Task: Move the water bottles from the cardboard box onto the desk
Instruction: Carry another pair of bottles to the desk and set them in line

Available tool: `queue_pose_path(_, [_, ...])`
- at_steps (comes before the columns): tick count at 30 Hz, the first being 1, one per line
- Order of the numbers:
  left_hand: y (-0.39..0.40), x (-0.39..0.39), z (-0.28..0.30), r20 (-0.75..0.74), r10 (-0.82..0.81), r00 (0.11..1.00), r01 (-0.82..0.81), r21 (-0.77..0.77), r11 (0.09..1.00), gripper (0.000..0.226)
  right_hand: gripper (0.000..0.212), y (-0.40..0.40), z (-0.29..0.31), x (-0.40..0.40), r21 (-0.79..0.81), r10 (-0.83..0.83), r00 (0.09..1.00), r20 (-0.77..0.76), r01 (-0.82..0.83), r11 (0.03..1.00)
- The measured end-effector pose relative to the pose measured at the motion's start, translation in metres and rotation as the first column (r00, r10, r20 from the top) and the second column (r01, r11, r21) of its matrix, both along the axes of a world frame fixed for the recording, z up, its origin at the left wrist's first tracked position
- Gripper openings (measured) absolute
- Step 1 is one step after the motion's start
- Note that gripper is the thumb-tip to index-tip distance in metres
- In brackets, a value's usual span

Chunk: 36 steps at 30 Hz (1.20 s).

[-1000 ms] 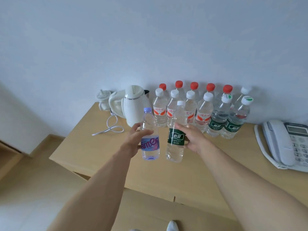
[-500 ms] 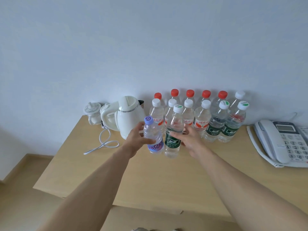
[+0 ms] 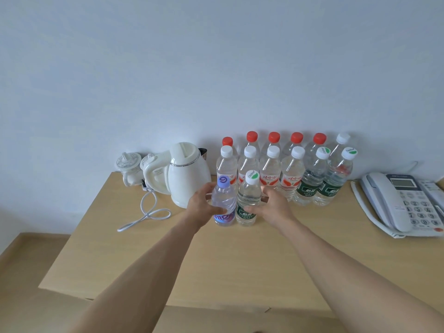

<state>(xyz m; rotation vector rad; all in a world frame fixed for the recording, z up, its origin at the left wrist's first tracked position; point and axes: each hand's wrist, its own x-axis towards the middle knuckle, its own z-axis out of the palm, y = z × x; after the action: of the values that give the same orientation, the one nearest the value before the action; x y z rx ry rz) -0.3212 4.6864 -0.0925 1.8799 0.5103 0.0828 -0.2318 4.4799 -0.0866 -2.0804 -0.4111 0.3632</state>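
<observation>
Purple-capped and purple-labelled, the small bottle (image 3: 224, 205) stands on the pale wooden desk (image 3: 240, 260) with the person's left hand (image 3: 201, 205) wrapped around its body. Touching it on the right, a green-labelled bottle (image 3: 248, 200) stands upright too, gripped at its side by the right hand (image 3: 274, 207). Both sit just in front of two rows of bottles (image 3: 283, 169) lined against the wall. A white kettle (image 3: 185, 173) stands just left of them, a telephone (image 3: 403, 203) well off to the right.
</observation>
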Motion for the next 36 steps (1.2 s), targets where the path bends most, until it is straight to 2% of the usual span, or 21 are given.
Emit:
queue_pose_path(5, [0.001,-0.004,-0.003,0.019,-0.032,0.999,0.030,0.069,0.997,0.074,0.073,0.000,-0.003,0.001,-0.017,-0.014,1.000,0.010,0.014,1.000])
queue_pose_path(14, [-0.005,-0.004,0.007,0.046,0.014,0.999,-0.025,0.240,0.970,0.063,0.065,0.000,-0.003,-0.003,-0.021,-0.039,0.993,0.113,0.041,0.999])
queue_pose_path(28, [-0.006,0.003,0.009,0.059,0.045,0.997,-0.060,0.266,0.962,0.067,0.062,0.002,-0.004,0.000,-0.010,-0.081,0.984,0.159,0.083,0.996])
queue_pose_path(36, [-0.004,0.002,0.008,0.055,0.042,0.998,-0.056,0.281,0.958,0.065,0.068,-0.008,0.000,0.002,-0.035,-0.072,0.987,0.146,0.078,0.996])
